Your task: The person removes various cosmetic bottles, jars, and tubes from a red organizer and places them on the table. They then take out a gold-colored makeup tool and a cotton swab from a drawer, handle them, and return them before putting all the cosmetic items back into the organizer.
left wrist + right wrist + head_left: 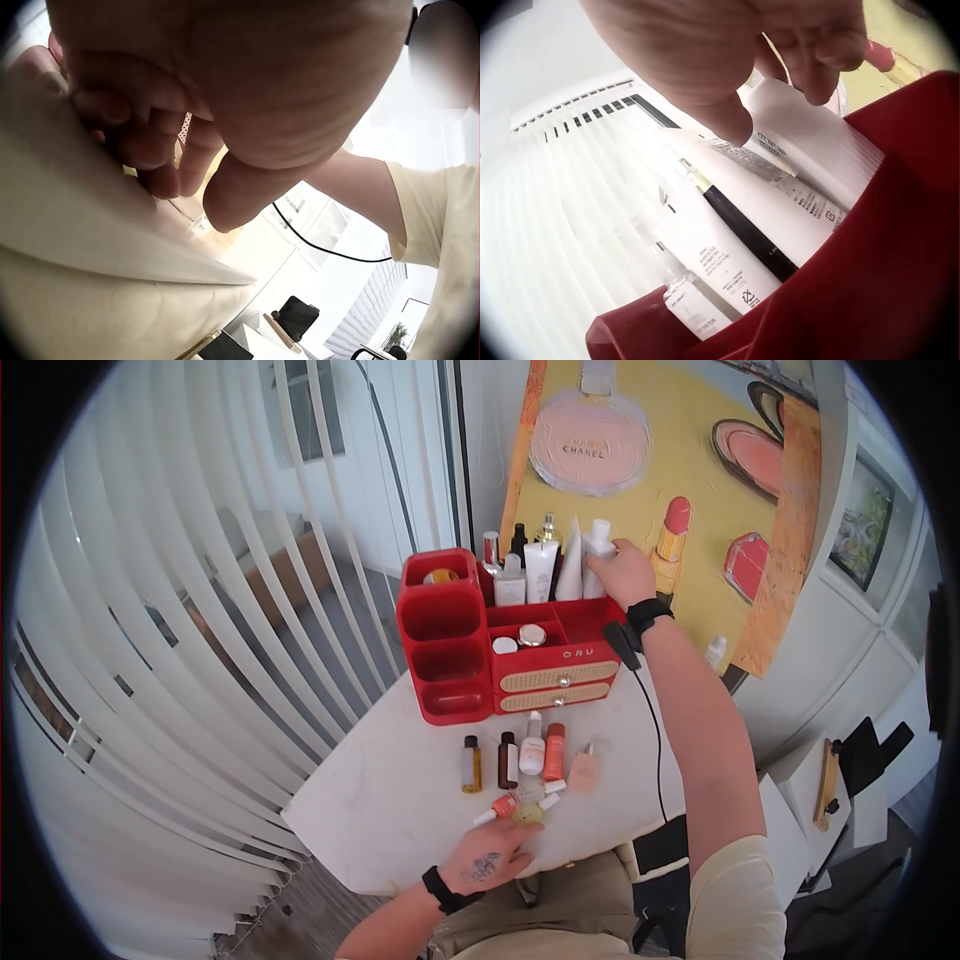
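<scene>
A red cosmetics organizer (470, 600) stands on the white table (370, 790). At its back right, my right hand (627, 575) holds a white bottle (598, 540) by its upper part. The right wrist view shows thumb and fingers on either side of this ribbed white bottle (810, 139), which stands inside the red wall. Beside it are white tubes (772, 195) and a small clear bottle (694, 304). My left hand (487, 857) lies at the table's front edge, fingers loosely bent, close to a small yellow-green bottle (528, 814).
In front of the organizer stand or lie several small bottles, among them an amber one (471, 765), an orange tube (554, 752) and a pink bottle (585, 768). A painting (690, 460) leans behind. A black cable (655, 720) hangs from the right wrist. Vertical blinds (230, 610) line the left.
</scene>
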`<act>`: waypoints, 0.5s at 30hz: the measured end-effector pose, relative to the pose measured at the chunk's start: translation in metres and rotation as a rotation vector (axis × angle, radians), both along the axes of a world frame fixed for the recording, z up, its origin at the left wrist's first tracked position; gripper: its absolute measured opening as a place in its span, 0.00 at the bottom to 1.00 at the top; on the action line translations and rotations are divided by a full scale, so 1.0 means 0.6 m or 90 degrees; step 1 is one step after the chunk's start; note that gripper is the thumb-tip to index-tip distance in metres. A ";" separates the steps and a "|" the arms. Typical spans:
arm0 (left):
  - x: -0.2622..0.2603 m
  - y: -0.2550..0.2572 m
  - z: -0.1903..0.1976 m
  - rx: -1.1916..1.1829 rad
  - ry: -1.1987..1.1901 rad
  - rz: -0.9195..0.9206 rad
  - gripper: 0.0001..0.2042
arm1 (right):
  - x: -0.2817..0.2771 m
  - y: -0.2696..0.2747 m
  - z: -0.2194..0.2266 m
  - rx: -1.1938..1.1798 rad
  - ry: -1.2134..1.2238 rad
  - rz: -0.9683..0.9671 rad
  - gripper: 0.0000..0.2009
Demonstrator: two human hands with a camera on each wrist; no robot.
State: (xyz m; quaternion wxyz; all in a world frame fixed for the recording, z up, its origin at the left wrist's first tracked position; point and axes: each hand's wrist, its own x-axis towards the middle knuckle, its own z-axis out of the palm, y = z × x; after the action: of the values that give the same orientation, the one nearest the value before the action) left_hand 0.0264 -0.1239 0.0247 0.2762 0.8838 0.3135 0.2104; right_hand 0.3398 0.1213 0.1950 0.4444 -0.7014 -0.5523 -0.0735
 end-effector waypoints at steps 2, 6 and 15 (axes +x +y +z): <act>0.000 0.001 0.000 -0.013 -0.010 -0.006 0.21 | -0.005 0.009 0.004 -0.013 -0.002 -0.009 0.26; -0.002 0.000 0.005 -0.044 -0.028 -0.007 0.21 | -0.007 0.017 0.014 -0.013 0.013 -0.056 0.23; 0.001 0.009 -0.027 0.002 -0.064 -0.006 0.23 | 0.055 -0.106 0.112 0.252 0.191 0.125 0.23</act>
State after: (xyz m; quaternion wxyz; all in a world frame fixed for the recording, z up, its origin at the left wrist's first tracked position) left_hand 0.0273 -0.1188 0.0083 0.2911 0.8742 0.2946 0.2534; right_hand 0.3726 0.0574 0.2620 0.6549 -0.5469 -0.5206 -0.0315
